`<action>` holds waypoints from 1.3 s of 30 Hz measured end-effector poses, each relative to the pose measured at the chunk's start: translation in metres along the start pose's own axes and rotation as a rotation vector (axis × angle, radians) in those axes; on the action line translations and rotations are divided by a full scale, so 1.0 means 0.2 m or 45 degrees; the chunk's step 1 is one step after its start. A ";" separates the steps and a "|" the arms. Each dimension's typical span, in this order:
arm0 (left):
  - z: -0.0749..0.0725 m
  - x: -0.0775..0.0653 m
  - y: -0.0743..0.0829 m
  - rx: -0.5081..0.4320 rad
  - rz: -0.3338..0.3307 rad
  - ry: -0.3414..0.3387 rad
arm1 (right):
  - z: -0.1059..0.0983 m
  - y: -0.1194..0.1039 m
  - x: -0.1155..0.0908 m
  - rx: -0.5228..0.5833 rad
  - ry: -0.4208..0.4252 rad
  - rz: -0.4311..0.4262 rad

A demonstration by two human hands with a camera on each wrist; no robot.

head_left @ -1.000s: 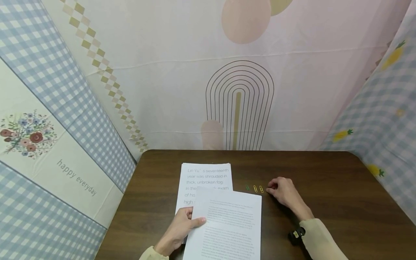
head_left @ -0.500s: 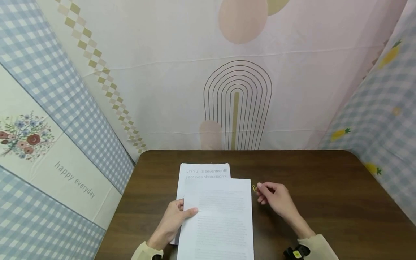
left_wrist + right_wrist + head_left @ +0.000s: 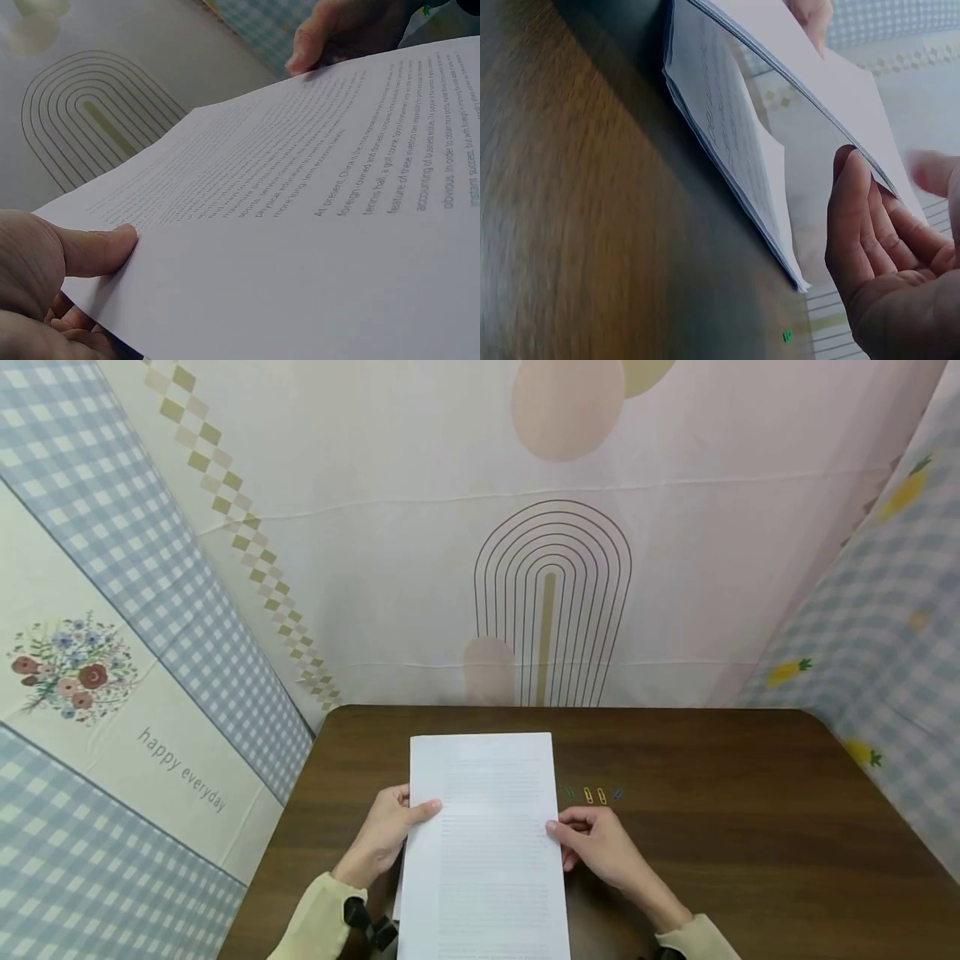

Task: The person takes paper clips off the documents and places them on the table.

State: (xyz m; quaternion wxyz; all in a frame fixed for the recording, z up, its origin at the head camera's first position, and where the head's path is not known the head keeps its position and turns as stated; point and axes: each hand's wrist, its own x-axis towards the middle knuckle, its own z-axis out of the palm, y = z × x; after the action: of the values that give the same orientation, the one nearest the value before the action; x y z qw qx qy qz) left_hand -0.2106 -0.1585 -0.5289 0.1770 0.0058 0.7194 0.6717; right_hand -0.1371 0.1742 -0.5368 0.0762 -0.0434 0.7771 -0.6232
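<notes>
My left hand [image 3: 386, 831] holds a stack of printed paper sheets [image 3: 487, 852] by its left edge, thumb on top and fingers beneath. At the right edge my right hand [image 3: 600, 847] pinches the same stack; its fingers [image 3: 855, 217] are under the sheets and its blurred thumb is above. In the right wrist view, a second paper stack [image 3: 739, 165] lies on the table below the raised one, almost wholly hidden from the head view. Beyond the right hand lie a green paper clip [image 3: 570, 792], two yellow paper clips [image 3: 588, 795] and a dark bluish one [image 3: 618, 794].
The brown wooden table [image 3: 735, 802] reaches back to a patterned cloth [image 3: 405, 593]. Blue checked cloths hang on both sides, the left one [image 3: 187, 577] close to the table's left edge.
The left hand has moved the raised stack up and left, over the lower one. My right hand has come from beside the clips to the stack's right edge, and the dark clip now shows.
</notes>
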 end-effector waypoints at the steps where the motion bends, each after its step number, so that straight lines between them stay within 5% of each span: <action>1: -0.01 0.01 0.00 0.001 0.003 -0.003 | 0.01 0.00 0.01 -0.015 0.006 -0.002; 6: -0.04 0.07 -0.01 0.035 0.006 -0.012 | 0.05 0.00 0.06 -0.018 0.070 0.069; 12: -0.06 0.12 -0.02 0.137 -0.019 0.074 | 0.09 0.02 0.15 0.002 0.118 0.143; 22: -0.07 0.13 -0.03 0.378 -0.034 0.157 | 0.10 0.06 0.28 -0.067 0.192 0.227; 39: -0.10 0.22 -0.08 0.578 -0.002 0.292 | 0.16 0.07 0.36 -0.280 0.303 0.241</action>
State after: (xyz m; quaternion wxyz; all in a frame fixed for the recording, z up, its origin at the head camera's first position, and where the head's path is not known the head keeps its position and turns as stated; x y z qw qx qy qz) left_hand -0.2531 -0.1684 -0.5547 0.0890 -0.0313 0.8671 0.4892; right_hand -0.2023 0.1346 -0.5614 0.0368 0.0959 0.8446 -0.5254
